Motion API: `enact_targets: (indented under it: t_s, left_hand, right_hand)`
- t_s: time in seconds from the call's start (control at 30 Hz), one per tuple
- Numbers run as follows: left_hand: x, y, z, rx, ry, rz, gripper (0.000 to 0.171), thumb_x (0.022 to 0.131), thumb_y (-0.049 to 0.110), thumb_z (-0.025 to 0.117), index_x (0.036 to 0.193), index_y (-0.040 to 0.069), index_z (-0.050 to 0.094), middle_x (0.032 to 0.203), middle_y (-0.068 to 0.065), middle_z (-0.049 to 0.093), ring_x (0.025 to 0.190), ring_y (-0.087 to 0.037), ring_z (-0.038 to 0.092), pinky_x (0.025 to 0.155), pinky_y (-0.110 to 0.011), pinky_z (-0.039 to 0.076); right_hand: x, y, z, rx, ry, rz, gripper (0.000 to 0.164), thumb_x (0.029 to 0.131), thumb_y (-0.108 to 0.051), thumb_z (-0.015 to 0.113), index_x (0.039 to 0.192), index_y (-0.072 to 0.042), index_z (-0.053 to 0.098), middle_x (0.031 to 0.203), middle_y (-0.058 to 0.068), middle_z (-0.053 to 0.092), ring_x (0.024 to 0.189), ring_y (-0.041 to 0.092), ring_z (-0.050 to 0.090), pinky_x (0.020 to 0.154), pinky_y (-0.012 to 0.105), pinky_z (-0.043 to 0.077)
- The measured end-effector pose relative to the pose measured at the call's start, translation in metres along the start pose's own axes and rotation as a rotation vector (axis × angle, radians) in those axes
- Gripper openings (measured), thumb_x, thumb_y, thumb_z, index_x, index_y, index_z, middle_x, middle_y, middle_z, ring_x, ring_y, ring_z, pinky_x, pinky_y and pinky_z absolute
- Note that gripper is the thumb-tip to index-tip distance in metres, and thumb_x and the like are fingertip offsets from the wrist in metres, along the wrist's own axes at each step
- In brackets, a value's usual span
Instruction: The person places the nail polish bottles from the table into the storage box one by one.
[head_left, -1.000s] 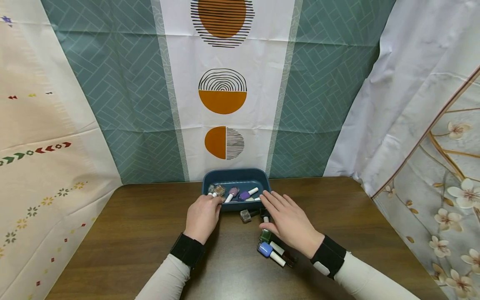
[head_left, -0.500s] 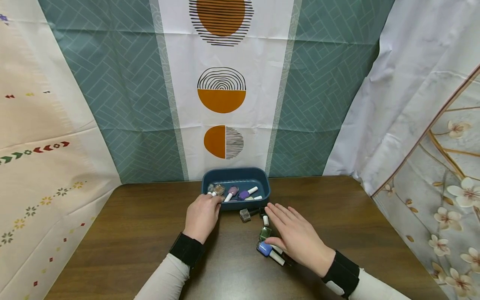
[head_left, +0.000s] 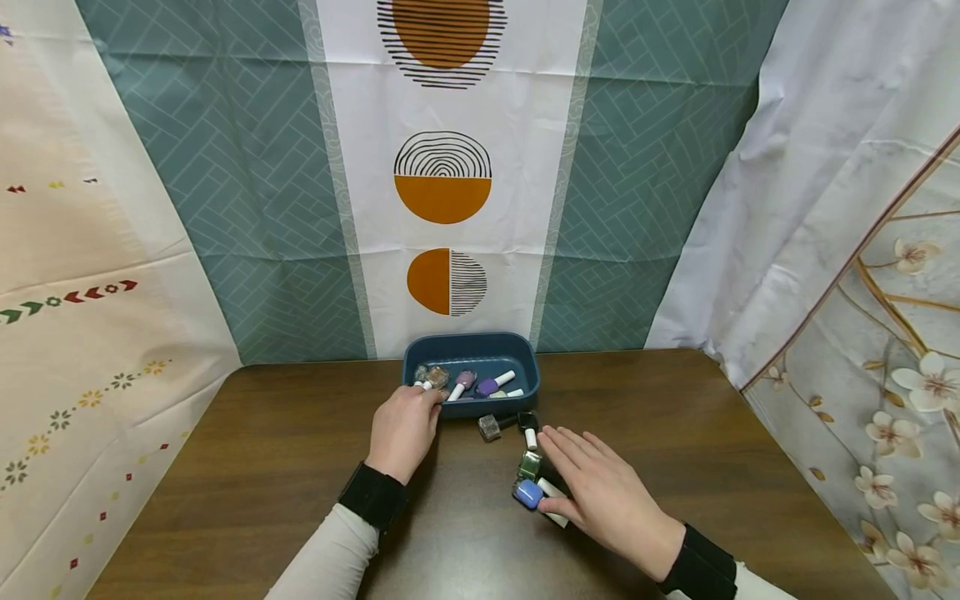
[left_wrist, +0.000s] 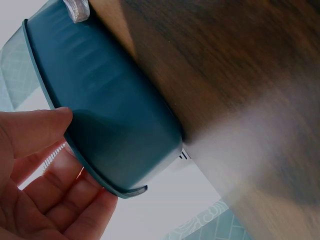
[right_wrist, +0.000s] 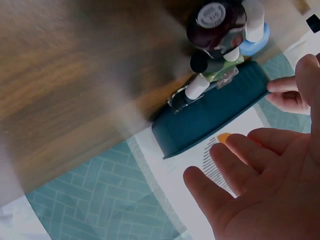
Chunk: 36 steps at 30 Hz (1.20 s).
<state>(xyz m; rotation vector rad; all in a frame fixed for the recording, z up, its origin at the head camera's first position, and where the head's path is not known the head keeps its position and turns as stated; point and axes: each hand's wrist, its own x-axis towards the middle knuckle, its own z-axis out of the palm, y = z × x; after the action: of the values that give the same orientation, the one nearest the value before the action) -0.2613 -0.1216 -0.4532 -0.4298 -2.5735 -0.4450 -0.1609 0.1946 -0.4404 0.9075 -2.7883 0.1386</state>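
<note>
My left hand [head_left: 402, 433] grips the near left rim of a dark blue plastic tray [head_left: 517, 407], thumb outside and fingers inside in the left wrist view. Nail polish bottles lie in the tray, among them a purple bottle [head_left: 487, 387], a mauve bottle [head_left: 466, 380] and a glittery bottle [head_left: 437, 377]. Fingers outstretched, my right hand [head_left: 611, 504] hovers beside a loose row of bottles on the table. That row has a blue bottle [head_left: 528, 494], a green bottle [head_left: 529, 464] and a black bottle [head_left: 527, 421]; a dark maroon bottle [right_wrist: 215, 32] shows in the right wrist view.
A grey glitter bottle [head_left: 489, 428] lies just in front of the tray. The brown wooden table [head_left: 285, 475] reaches back to a hanging patterned cloth [head_left: 450, 333] close behind the tray. White curtains [head_left: 720, 275] hang at the right.
My right hand has drawn back from the tray's near right corner toward me and to the right, uncovering the black bottle. The left hand stays at the rim.
</note>
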Motion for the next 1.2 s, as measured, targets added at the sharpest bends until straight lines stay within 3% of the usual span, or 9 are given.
enact_targets:
  t_s: [0.2,0.57,1.2]
  left_hand:
    - [0.000,0.001,-0.001,0.003,-0.003,0.001,0.012,0.093,0.007,0.088,0.103,0.012,0.087,0.090,-0.006,0.077,0.087,-0.029,0.071,0.070,-0.046,0.060]
    - [0.000,0.001,-0.002,0.006,-0.005,-0.001,0.013,0.093,0.007,0.089,0.105,0.013,0.087,0.091,-0.006,0.078,0.088,-0.029,0.071,0.071,-0.046,0.060]
    - [0.000,0.000,0.000,0.013,-0.011,-0.002,0.013,0.093,0.007,0.088,0.105,0.013,0.087,0.091,-0.006,0.077,0.088,-0.029,0.071,0.072,-0.045,0.060]
  right_hand:
    - [-0.011,-0.001,0.001,-0.010,-0.018,0.013,0.088,0.102,-0.059,0.074,0.167,-0.007,0.047,0.167,0.011,0.052,0.152,0.030,0.052,0.122,0.056,0.042]
    - [-0.025,0.003,0.005,-0.037,0.005,0.037,0.071,0.102,-0.053,0.077,0.152,-0.004,0.064,0.149,0.010,0.068,0.137,0.027,0.064,0.116,0.054,0.048]
    - [-0.033,0.009,0.013,-0.077,0.139,0.023,0.044,0.091,-0.042,0.091,0.120,-0.010,0.080,0.112,0.000,0.078,0.102,0.021,0.075,0.093,0.047,0.061]
